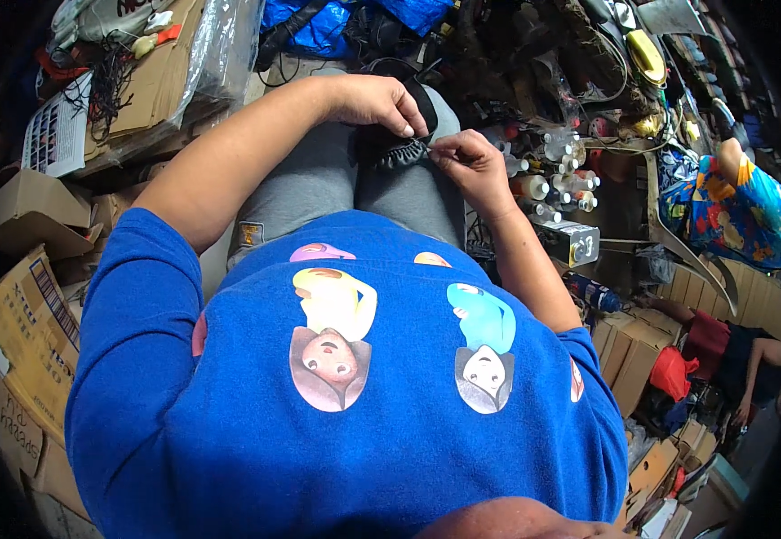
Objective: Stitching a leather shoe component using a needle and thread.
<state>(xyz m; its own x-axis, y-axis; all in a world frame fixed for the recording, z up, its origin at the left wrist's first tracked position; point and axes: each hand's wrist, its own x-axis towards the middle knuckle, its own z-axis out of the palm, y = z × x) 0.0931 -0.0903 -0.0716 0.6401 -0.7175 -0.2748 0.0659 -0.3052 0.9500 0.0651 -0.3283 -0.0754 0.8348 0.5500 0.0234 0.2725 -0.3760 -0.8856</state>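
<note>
Across my lap lies a black piece point(398, 155) with a row of small dark loops or gathers along its edge; its kind is hard to make out. My left hand point(380, 105) is closed at its upper part, thumb and fingers pinched on the black material, which also shows as a band beyond the fingers. At its right end my right hand point(471, 164) is closed in a pinch close to the looped edge. Whatever is between those right fingertips is too small to name. The piece rests over my grey trousers point(305, 190), around the knees.
Several plastic bottles point(557, 171) stand close to my right forearm, with a white box point(570, 242) beside them. Cardboard boxes point(35, 211) are stacked at left. Two other people sit at the right, one in a colourful patterned garment point(736, 211). Blue plastic point(319, 29) lies ahead.
</note>
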